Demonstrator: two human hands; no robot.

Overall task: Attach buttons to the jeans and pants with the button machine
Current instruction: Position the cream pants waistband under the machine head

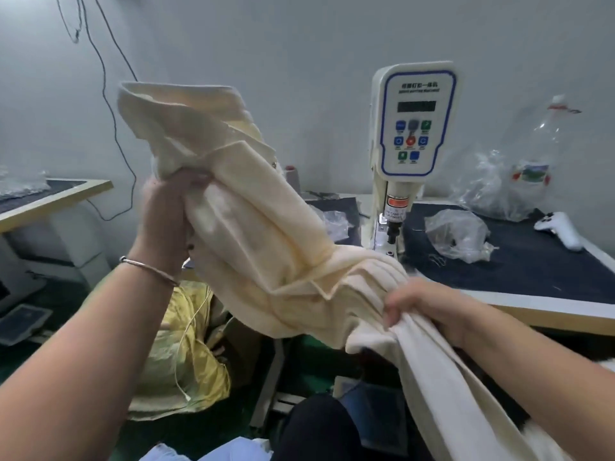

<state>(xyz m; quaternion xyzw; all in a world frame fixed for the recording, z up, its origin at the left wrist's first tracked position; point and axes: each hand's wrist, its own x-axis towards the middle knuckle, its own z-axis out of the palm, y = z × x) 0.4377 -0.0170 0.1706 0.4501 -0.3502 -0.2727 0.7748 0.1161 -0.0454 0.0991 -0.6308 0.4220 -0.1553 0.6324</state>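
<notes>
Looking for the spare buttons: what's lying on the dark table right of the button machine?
On the dark table lie a crumpled plastic bag, a white controller-like object and, further back, a clear plastic bottle among more plastic. The bags' contents cannot be made out.

Flat, cool indoor light, moderately bright, seemingly from overhead; shadows are soft, darkest under the table point(545, 314) and around the floor at the bottom of the frame. Overall soft and slightly smeary, with motion blur on the cream pants point(266, 234) and the left hand point(166, 211), and the panel text on the button machine point(416, 121) is barely legible. Wide-angle distortion stretches both forearms at the lower corners and bends the wall edges, and mild glare sits on the clear plastic bags point(459, 234) at right
</notes>
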